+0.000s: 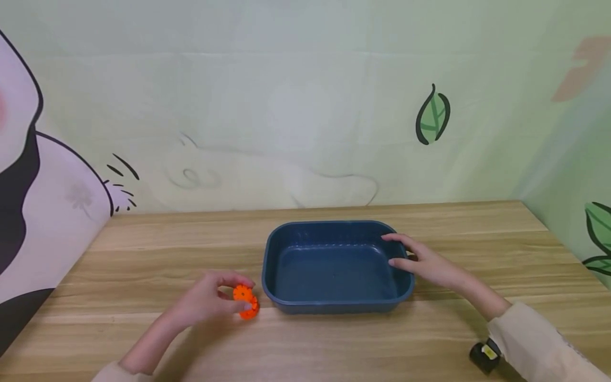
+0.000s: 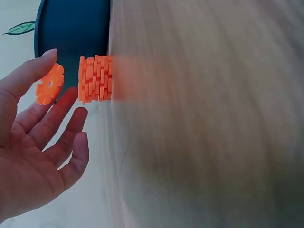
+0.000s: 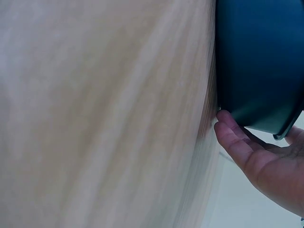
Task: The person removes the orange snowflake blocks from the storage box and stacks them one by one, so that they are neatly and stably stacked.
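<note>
Between thumb and fingers, my left hand [image 1: 205, 301] pinches an orange notched plastic disc [image 2: 50, 84] with a small hole in its middle. Just below it, a stack of similar orange discs [image 2: 96, 79] stands on the table, left of the bin's near corner. My right hand [image 1: 427, 264] grips the right end of a dark blue rectangular bin [image 1: 334, 306], thumb and a finger over the rim. In the right wrist view its other fingers [image 3: 237, 142] lie outside, low by the bin's base. The bin's inside shows only its bare floor.
The wood-grain table [image 1: 167, 244] runs back to a pale green printed wall cloth [image 1: 286, 106]. A small black object with a yellow label [image 1: 486, 354] is beside the right sleeve [image 1: 530, 339], near the front.
</note>
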{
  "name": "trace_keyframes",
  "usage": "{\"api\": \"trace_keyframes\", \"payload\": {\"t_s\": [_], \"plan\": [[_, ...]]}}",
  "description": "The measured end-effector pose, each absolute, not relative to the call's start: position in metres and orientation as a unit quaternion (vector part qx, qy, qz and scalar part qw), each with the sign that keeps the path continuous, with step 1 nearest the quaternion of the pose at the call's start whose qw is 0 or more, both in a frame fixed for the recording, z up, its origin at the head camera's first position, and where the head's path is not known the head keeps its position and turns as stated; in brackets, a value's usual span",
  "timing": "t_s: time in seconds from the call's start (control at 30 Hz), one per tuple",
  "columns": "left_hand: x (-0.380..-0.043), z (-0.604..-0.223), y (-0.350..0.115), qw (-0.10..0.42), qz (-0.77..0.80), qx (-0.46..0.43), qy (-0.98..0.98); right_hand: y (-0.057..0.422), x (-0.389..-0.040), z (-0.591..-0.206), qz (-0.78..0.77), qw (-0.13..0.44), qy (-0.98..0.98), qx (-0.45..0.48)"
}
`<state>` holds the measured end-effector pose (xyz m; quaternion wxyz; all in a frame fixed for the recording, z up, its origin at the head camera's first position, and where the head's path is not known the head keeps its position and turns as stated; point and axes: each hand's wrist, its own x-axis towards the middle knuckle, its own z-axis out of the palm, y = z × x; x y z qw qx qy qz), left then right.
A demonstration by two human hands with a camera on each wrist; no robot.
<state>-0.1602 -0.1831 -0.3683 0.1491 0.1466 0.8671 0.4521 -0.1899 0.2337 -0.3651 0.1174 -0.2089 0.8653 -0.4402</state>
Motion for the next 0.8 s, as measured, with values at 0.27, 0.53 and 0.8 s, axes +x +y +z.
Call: {"api": "trace_keyframes", "payload": {"t_s": [0.27,0.53,0.8], "plan": [[-0.163,-0.374,-0.182,0.157,0.443,0.193,0.861,0.233,-0.189,-0.365,-0.441,0.12,0.866,-0.205],[-0.165,-0.378,-0.183,0.154,0.42,0.215,0.868,0.234,-0.188,-0.363,-0.439,0.12,0.867,-0.202],[-0.164,-0.379,-0.183,0.153,0.421,0.213,0.869,0.233,-0.188,-0.364,-0.44,0.119,0.867,-0.202]]}}
